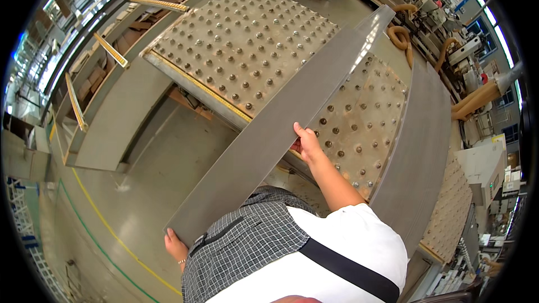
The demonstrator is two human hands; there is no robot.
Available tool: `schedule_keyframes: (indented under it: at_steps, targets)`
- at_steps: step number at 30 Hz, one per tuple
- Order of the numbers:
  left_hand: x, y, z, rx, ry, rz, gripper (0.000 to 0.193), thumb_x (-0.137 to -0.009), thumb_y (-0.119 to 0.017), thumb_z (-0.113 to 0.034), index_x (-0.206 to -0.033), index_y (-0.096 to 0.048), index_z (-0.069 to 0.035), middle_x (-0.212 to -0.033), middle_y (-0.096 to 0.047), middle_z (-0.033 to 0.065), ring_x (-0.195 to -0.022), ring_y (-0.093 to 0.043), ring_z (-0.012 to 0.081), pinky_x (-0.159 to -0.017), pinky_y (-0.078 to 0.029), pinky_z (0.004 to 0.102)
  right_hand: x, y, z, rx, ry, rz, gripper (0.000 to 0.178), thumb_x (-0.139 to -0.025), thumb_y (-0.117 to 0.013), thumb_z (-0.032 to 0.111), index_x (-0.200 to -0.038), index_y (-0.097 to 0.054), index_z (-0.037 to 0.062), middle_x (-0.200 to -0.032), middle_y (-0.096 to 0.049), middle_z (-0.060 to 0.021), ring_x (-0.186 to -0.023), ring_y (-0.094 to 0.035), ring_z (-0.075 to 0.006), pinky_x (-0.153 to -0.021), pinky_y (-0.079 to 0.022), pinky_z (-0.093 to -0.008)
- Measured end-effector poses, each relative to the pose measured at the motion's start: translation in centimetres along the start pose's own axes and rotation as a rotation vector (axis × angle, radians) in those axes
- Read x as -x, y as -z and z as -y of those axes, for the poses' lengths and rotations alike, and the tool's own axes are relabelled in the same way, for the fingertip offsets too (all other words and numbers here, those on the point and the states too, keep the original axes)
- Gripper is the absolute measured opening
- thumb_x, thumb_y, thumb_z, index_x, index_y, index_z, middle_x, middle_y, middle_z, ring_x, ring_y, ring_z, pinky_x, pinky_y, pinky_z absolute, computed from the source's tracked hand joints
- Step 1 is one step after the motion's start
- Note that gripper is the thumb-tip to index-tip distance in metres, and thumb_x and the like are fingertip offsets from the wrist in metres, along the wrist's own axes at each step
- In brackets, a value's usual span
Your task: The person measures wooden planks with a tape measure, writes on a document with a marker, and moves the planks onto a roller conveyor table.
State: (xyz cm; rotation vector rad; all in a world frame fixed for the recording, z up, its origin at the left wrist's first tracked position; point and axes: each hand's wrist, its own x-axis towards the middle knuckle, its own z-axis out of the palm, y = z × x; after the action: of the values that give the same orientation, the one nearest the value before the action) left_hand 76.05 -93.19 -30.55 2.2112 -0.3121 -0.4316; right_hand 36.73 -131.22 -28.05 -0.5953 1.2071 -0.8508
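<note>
A long flat grey panel [264, 118] runs diagonally across the view, from beside my waist at lower left to the far upper right. My right hand [306, 141] grips its right edge near the middle, thumb on top and fingers mostly hidden underneath. At the panel's near left corner, my left hand [175, 247] holds the end, with its thumb at the edge and the other fingers partly out of sight. The far part of the panel lies over a table studded with metal balls [241, 39]; the near part extends past the table's edge.
To the right, more grey panels [418, 146] lie along the ball table. A bin frame with yellow roller strips [112, 50] curves along the left. Yellow and green lines [106, 230] mark the floor. Tan hoses [477, 98] and machinery stand at the right.
</note>
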Motion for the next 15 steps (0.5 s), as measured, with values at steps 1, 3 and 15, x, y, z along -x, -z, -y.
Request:
schedule_keyframes:
  at_steps: [1, 3, 15]
  targets:
    - [0.1, -1.4, -0.2, 0.056, 0.002, 0.018, 0.049, -0.095, -0.054, -0.043, -0.078, -0.053, 0.002, -0.069, -0.054, 0.0062, -0.065, -0.047, 0.0152, -0.060, -0.042, 0.0327, -0.7, 1.1, -0.1, 0.021, -0.014, -0.042, 0.041, -0.093, -0.056, 0.044, -0.109, -0.056, 0.0059, -0.097, -0.066, -0.0063, -0.081, -0.065, -0.0180, -0.067, -0.052, -0.0312]
    - [0.3, -3.4, -0.2, 0.106, 0.010, 0.043, 0.048, -0.095, -0.054, -0.043, -0.078, -0.054, 0.002, -0.068, -0.054, 0.0066, -0.065, -0.046, 0.0151, -0.060, -0.042, 0.0330, -0.2, 0.8, 1.3, 0.148, -0.039, -0.144, 0.046, -0.093, -0.055, 0.048, -0.101, -0.059, 0.0033, -0.085, -0.067, -0.0083, -0.069, -0.066, -0.0178, -0.059, -0.051, -0.0299]
    - [-1.8, -4.7, -3.9, -0.883, -0.252, 0.254, 0.053, -0.094, -0.044, -0.053, -0.077, -0.057, -0.004, -0.078, -0.064, 0.0182, -0.073, -0.061, 0.0398, -0.064, -0.048, 0.0457, -5.5, 5.7, 1.3, 1.047, -0.144, -0.093, 0.064, -0.091, -0.050, 0.056, -0.085, -0.059, -0.0072, -0.057, -0.063, -0.0156, -0.039, -0.056, -0.0187, -0.038, -0.043, -0.0300]
